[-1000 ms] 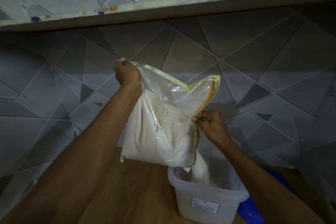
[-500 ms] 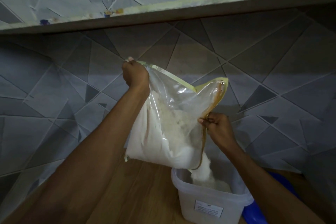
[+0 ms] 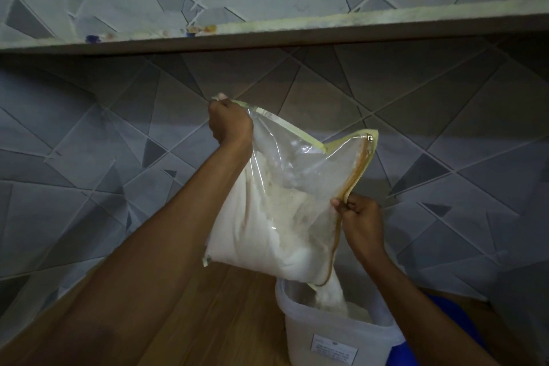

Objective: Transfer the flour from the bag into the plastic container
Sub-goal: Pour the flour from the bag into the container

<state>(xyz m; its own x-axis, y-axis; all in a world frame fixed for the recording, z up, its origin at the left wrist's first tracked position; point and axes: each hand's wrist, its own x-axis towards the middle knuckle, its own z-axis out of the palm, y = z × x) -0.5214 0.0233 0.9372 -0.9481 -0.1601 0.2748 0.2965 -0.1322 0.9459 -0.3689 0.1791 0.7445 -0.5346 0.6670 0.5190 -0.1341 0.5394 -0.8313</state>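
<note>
While you pour: a wooden counter [image 3: 225,318] lies under your arms, grey tiled wall [image 3: 89,175] ahead, shelf [image 3: 297,36] above your hands.
Left hand [image 3: 230,125]: fisted on the bag [image 3: 285,211] at its raised corner.
Right hand [image 3: 361,220]: pinching the bag's zip edge, lower.
Flour [image 3: 331,296]: streaming from the bag's low corner, below your right hand.
Plastic container [image 3: 335,339]: beneath that corner, partly filled.

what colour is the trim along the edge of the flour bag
Pale yellow, with a brownish zip line, on the clear bag; the head view shows it best.
</note>
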